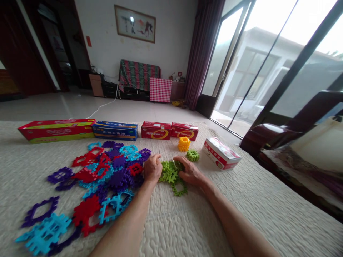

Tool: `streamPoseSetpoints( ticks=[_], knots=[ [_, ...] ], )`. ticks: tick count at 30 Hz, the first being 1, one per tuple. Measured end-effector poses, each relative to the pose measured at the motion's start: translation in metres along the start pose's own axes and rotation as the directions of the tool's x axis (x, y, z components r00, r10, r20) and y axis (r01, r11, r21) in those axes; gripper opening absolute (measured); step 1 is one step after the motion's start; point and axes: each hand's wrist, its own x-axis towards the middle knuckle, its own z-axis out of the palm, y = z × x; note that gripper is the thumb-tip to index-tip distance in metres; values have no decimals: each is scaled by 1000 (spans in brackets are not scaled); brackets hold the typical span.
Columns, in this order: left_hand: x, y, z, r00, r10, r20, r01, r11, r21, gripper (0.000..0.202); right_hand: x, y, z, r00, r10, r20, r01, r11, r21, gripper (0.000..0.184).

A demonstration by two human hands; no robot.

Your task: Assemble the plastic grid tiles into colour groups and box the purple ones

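Note:
A small heap of green interlocking plastic tiles lies on the cream quilted surface between my two hands. My left hand rests curled at the heap's left edge, fingers bent onto the green tiles. My right hand lies over the heap's right side, fingers curled down on the tiles. A green assembled cube and a yellow assembled cube stand just beyond my hands. What my fingertips grip is hidden.
A spread of purple, red and blue tiles covers the surface to my left. Several boxes line the far edge: red, blue, two red. A white-and-red box lies at the right. A dark chair stands beyond the edge.

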Motion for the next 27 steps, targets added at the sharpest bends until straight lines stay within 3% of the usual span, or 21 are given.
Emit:
streamPoseSetpoints(
  ticks=[8,13,19,27],
  knots=[
    [0,-4,6,998,29,-55,-30,999,-13,34,0,-7,-5,999,-52,-5,52,999,16,57],
    [0,-5,7,997,49,-64,-49,999,-12,33,7,-5,-37,983,-109,-145,98,992,-85,55],
    [0,-5,9,994,61,-91,-63,998,-17,32,15,26,-74,977,23,-211,-71,972,-224,57],
    [0,-6,9,995,55,-82,-56,998,-9,31,12,37,-67,972,100,-212,-150,960,-236,60]
  ],
)
